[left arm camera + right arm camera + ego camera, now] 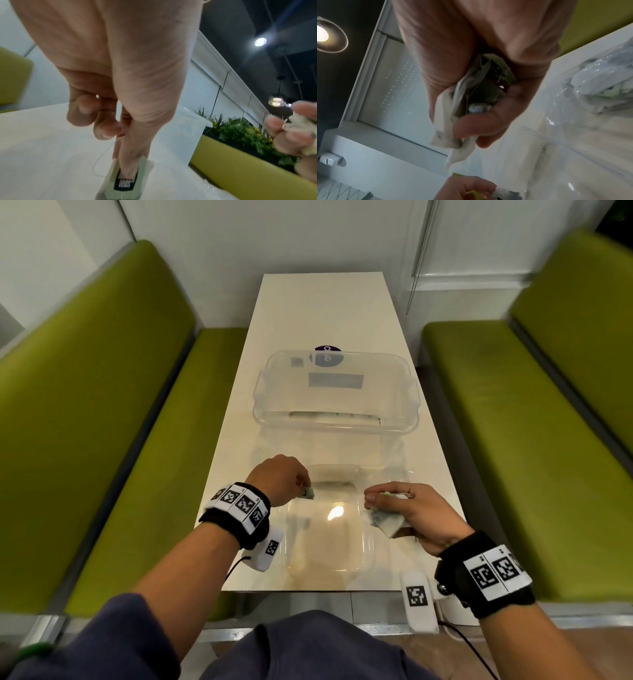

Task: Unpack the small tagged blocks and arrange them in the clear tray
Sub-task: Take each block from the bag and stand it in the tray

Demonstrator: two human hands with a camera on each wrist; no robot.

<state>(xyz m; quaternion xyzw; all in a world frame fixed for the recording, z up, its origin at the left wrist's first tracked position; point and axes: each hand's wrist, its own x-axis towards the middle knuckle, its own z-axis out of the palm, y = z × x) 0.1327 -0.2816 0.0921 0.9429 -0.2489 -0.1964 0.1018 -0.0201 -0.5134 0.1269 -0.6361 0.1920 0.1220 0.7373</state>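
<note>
Tea bag point(307, 493) with a green tag – pinched in the left hand point(281, 479) over the clear tray's point(368, 556) far left corner; the right hand point(409, 515) clutches a bunch of tea bags point(385, 520) at the tray's right edge – near end of the table point(239, 474)

Lighting: even, bright indoor. Ceiling lamp point(322, 35) flares; glare spot on clear tray point(335, 512). Wide-angle bending at edges. Wrist views soft, motion-blurred near hands.

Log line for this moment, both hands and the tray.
left hand: pinches tagged block | right hand: grips block bundle | clear tray: no blocks visible
</note>
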